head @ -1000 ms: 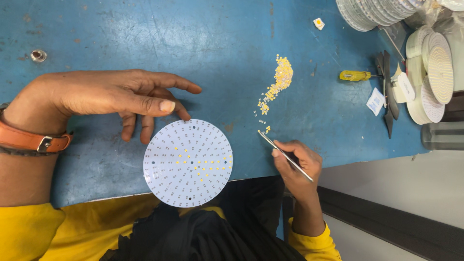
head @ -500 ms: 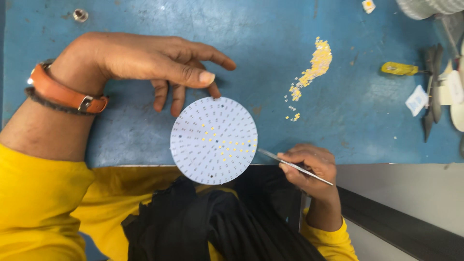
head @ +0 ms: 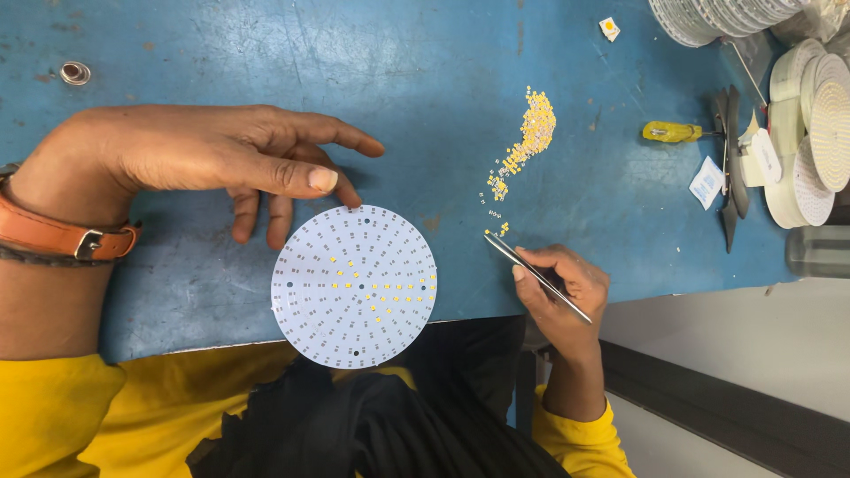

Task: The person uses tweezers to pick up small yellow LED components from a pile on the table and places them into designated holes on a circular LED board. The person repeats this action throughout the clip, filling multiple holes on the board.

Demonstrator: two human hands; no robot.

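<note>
Spreading open mid-left of the frame, my left hand [head: 212,164] fingertips the upper rim of the round white board [head: 354,285] at lower centre; my right hand [head: 562,288] pinches tweezers [head: 536,275] beneath the yellow chips [head: 529,137].

White round circuit board [head: 354,285] ringed with grey pads and scattered yellow chips, pale yellow chip pile [head: 528,140], silver tweezers [head: 537,275], scuffed blue tabletop [head: 425,71], tan leather wrist strap [head: 62,235], yellow sleeves [head: 53,416], yellow-handled screwdriver [head: 675,132]
</note>
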